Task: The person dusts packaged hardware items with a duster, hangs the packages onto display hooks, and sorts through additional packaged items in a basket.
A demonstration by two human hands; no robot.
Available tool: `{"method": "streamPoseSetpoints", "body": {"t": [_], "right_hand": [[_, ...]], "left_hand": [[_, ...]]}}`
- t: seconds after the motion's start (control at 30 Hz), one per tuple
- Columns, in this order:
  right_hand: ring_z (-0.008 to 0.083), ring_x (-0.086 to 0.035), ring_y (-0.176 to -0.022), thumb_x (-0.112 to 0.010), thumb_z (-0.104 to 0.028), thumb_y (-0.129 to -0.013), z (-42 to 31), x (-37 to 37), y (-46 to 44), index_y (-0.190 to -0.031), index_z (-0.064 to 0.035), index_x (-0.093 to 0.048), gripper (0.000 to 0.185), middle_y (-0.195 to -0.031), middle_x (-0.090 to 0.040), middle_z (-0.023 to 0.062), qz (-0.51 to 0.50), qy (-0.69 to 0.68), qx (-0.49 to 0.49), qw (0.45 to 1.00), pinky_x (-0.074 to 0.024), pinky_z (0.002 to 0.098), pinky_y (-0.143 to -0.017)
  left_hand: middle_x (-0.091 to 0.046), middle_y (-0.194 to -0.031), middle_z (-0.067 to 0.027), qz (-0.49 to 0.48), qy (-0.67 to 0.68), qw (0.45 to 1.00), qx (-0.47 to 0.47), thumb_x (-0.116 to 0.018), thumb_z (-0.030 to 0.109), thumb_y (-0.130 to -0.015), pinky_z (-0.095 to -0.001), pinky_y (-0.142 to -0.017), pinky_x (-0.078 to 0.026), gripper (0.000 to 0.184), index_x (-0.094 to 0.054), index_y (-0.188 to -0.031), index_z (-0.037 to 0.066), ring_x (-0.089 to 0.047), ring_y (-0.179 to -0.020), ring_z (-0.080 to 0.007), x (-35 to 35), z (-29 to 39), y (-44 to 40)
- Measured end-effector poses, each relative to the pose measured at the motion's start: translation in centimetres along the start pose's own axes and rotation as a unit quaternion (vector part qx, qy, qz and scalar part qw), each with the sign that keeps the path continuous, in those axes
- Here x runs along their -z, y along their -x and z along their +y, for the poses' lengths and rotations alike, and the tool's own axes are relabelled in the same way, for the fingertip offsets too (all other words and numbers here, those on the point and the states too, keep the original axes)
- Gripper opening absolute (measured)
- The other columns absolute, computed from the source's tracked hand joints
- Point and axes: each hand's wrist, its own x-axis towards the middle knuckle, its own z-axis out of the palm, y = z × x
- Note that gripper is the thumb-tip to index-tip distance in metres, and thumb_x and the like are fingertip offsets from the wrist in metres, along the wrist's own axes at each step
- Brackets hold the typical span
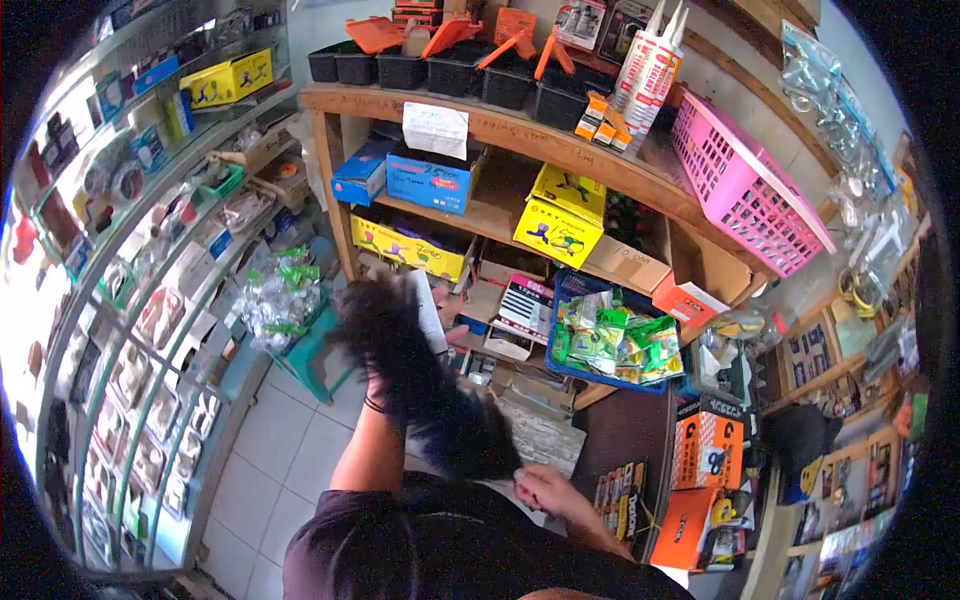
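Observation:
A black feather duster (440, 400) stretches across the middle of the head view, its fluffy far end blurred. My right hand (543, 489) is closed in a fist at the duster's near end, close to my body. My left hand (457, 332) reaches forward toward the lower shelf, mostly hidden behind the feathers. Its visible fingers are around a flat white item (429, 312), perhaps a box or card. Just beyond it stands a yellow box (410, 247) with a handwritten price.
A wooden shelf (480, 115) carries black bins, sealant tubes (652, 75) and a pink basket (745, 185). Below are a blue basket (610, 375) of green packets and orange boxes (708, 447). Left stand a glass display case (130, 330) and a green stool (318, 345).

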Motion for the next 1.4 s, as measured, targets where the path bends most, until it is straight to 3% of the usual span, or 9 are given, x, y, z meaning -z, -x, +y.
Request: {"method": "streamPoseSetpoints", "body": {"t": [0.1, 0.37, 0.63, 0.7, 0.9, 1.03, 1.07, 1.3, 1.4], "right_hand": [[0.0052, -0.036, -0.039, -0.038, -0.034, -0.089, -1.9, -2.0, -2.1, -0.075, -0.0059, -0.051, 0.034, -0.051, -0.041, -0.0027, 0.146, -0.044, -0.043, 0.987, -0.0289, 0.0203, -0.036], [0.0059, -0.04, -0.044, -0.041, -0.032, -0.089, -6.8, -6.1, -9.3, -0.07, -0.006, -0.049, 0.033, -0.054, -0.044, -0.0018, 0.16, 0.096, -0.08, 0.979, -0.032, 0.0206, -0.039], [0.0058, -0.038, -0.045, -0.041, -0.029, -0.089, -9.6, -7.4, -15.1, -0.071, -0.0039, -0.048, 0.032, -0.055, -0.043, -0.002, 0.14, 0.109, -0.113, 0.978, -0.0317, 0.0211, -0.041], [0.0061, -0.039, -0.046, -0.042, -0.027, -0.089, -9.4, -7.9, -16.0, -0.073, -0.0029, -0.049, 0.03, -0.056, -0.044, -0.0017, 0.19, 0.117, -0.098, 0.97, -0.0327, 0.0221, -0.043], [0.0064, -0.041, -0.048, -0.042, -0.028, -0.089, -9.3, -7.1, -16.8, -0.069, -0.0028, -0.051, 0.033, -0.055, -0.045, -0.0015, 0.166, 0.216, -0.06, 0.96, -0.0344, 0.0226, -0.044], [0.006, -0.04, -0.046, -0.042, -0.028, -0.089, -10.0, -6.0, -16.9, -0.067, -0.0049, -0.049, 0.033, -0.053, -0.044, -0.002, 0.169, 0.15, -0.096, 0.969, -0.0337, 0.0222, -0.043], [0.0058, -0.039, -0.046, -0.042, -0.029, -0.089, -8.6, -4.7, -17.0, -0.067, -0.0054, -0.048, 0.033, -0.053, -0.043, -0.0024, 0.116, 0.175, -0.053, 0.976, -0.0327, 0.0217, -0.042], [0.0047, -0.038, -0.045, -0.04, -0.027, -0.09, -8.7, 0.8, -16.4, -0.072, -0.0054, -0.05, 0.03, -0.053, -0.042, -0.0035, 0.097, 0.095, -0.005, 0.991, -0.0316, 0.0201, -0.042], [0.0053, -0.039, -0.044, -0.038, -0.03, -0.09, -8.6, 4.0, -14.8, -0.071, -0.0055, -0.05, 0.033, -0.053, -0.043, -0.0033, 0.012, 0.203, 0.032, 0.979, -0.0322, 0.0208, -0.042]], "left_hand": [[-0.051, -0.113, -0.0105, 0.113, 0.021, 0.993, 0.029, -0.03, 0.035, -0.085, -0.0335, -0.092, -0.036, 0.046, -0.045, -0.116, 0.004, -0.047, -0.106, -0.0227, 1.5, 2.8, -2.6], [-0.048, -0.117, -0.0103, 0.144, 0.14, 0.98, 0.0, -0.036, 0.041, -0.083, -0.0444, -0.087, -0.038, 0.051, -0.038, -0.123, 0.009, -0.047, -0.106, -0.0289, 8.3, 10.0, -5.7], [-0.037, -0.127, -0.0159, -0.097, 0.228, 0.969, -0.018, -0.029, 0.056, -0.082, -0.0538, -0.089, -0.034, 0.065, -0.029, -0.129, 0.01, -0.04, -0.111, -0.0362, 12.5, 15.2, -8.1], [-0.037, -0.127, -0.0139, 0.119, 0.198, 0.972, -0.042, -0.031, 0.059, -0.08, -0.0512, -0.09, -0.034, 0.068, -0.029, -0.129, 0.011, -0.041, -0.111, -0.0316, 11.5, 15.8, -9.0], [-0.036, -0.127, -0.0136, -0.11, 0.215, 0.969, -0.049, -0.032, 0.06, -0.079, -0.0556, -0.089, -0.033, 0.07, -0.027, -0.13, 0.012, -0.04, -0.112, -0.0352, 13.2, 15.6, -10.2], [-0.037, -0.127, -0.0132, 0.175, 0.146, 0.973, -0.049, -0.032, 0.058, -0.081, -0.0492, -0.09, -0.036, 0.066, -0.032, -0.127, 0.011, -0.039, -0.113, -0.0337, 11.3, 14.3, -10.4], [-0.037, -0.126, -0.0154, -0.065, 0.161, 0.984, -0.036, -0.033, 0.058, -0.08, -0.0541, -0.086, -0.037, 0.069, -0.029, -0.128, 0.009, -0.042, -0.109, -0.0373, 11.5, 13.8, -10.8], [-0.037, -0.128, -0.0149, 0.132, 0.114, 0.983, -0.065, -0.031, 0.054, -0.083, -0.0523, -0.092, -0.031, 0.063, -0.033, -0.128, 0.011, -0.041, -0.112, -0.0339, 6.2, 10.8, -11.0], [-0.038, -0.126, -0.0149, -0.054, 0.024, 0.997, -0.057, -0.028, 0.056, -0.083, -0.0537, -0.089, -0.034, 0.064, -0.033, -0.126, 0.01, -0.043, -0.109, -0.0349, 6.2, 8.4, -12.3]]}}
